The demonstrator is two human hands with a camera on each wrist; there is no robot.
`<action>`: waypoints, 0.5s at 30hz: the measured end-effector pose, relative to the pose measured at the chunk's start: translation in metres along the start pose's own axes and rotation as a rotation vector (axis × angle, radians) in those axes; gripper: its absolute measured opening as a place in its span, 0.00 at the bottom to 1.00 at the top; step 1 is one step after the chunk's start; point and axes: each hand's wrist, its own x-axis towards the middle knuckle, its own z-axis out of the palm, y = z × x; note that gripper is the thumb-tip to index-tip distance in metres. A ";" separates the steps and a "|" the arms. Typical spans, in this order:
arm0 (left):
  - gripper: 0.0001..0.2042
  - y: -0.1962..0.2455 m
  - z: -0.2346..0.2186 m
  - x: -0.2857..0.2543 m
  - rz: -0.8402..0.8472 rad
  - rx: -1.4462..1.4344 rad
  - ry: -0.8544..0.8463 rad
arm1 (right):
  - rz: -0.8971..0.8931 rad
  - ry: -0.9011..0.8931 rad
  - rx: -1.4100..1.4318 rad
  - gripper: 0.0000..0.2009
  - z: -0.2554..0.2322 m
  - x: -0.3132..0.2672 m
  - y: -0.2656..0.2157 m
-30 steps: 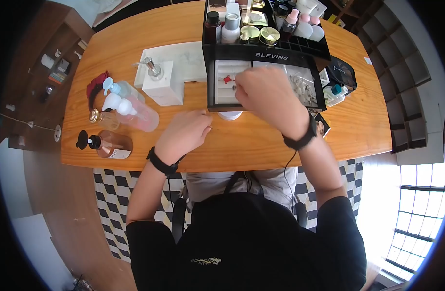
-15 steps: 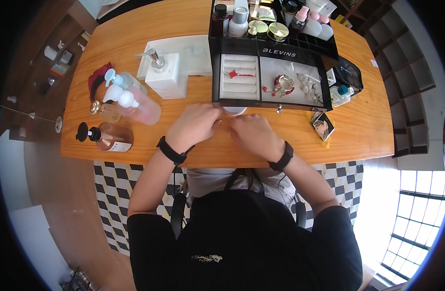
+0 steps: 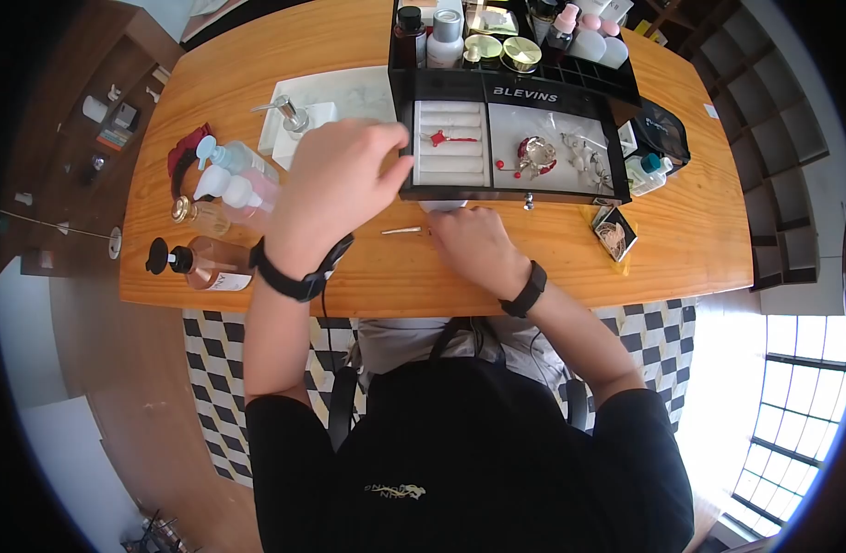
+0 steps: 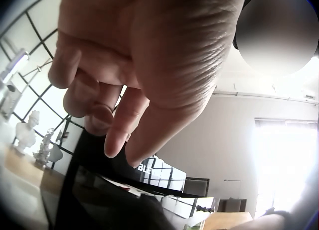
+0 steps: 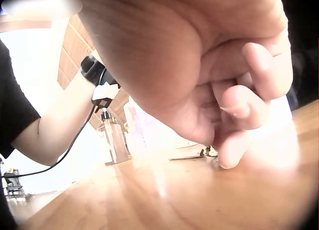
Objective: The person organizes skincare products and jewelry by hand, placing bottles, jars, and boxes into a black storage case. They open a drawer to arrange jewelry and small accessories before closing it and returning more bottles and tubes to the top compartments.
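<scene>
My left hand [image 3: 335, 180] is raised at the left side of a black organizer's pulled-out drawer [image 3: 490, 147]. Its fingers are loosely bent, with thumb and index fingertip apart in the left wrist view. My right hand [image 3: 478, 244] rests low on the table before the drawer, fingers curled. Its thumb and finger pinch a small metal piece [image 5: 207, 151], mostly hidden. Left of that hand lies a thin pale-gold bar [image 3: 402, 230]. In the drawer, a red ornament [image 3: 438, 138] sits among white ring rolls, and silver-and-red jewelry [image 3: 537, 158] lies in the right compartment.
Bottles and jars crowd the organizer's top [image 3: 556, 92]. At left stand a white dispenser [image 3: 317, 115], pump bottles [image 3: 243, 198] and a brown bottle [image 3: 211, 263]. A small black box [image 3: 614, 234] lies front right, and a teal-capped bottle [image 3: 646, 175] stands beside the drawer.
My right hand has come back from over the drawer to the table. My left hand has since lifted off the table toward the drawer's left side, uncovering the pale-gold bar.
</scene>
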 end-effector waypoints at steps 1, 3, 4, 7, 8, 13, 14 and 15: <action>0.09 0.001 0.005 0.008 0.046 -0.008 0.010 | 0.004 0.001 -0.019 0.06 0.000 0.000 -0.001; 0.10 0.000 0.015 0.024 0.034 -0.029 -0.022 | 0.011 0.001 -0.038 0.06 -0.002 -0.002 -0.001; 0.11 -0.003 0.022 0.032 0.055 0.024 -0.057 | 0.022 -0.004 -0.024 0.07 -0.005 -0.004 -0.002; 0.11 0.000 0.024 0.044 0.060 0.084 -0.134 | 0.025 0.020 0.035 0.08 -0.016 -0.019 -0.002; 0.11 0.002 0.023 0.047 0.042 0.091 -0.178 | 0.015 0.048 0.081 0.09 -0.021 -0.026 -0.002; 0.09 0.000 0.026 0.050 0.065 0.077 -0.185 | 0.057 -0.006 0.173 0.12 -0.044 -0.054 -0.004; 0.08 0.000 0.026 0.050 0.088 0.072 -0.180 | 0.062 -0.006 0.212 0.13 -0.045 -0.057 -0.004; 0.08 0.001 0.027 0.050 0.088 0.072 -0.182 | 0.063 -0.007 0.214 0.13 -0.047 -0.060 -0.005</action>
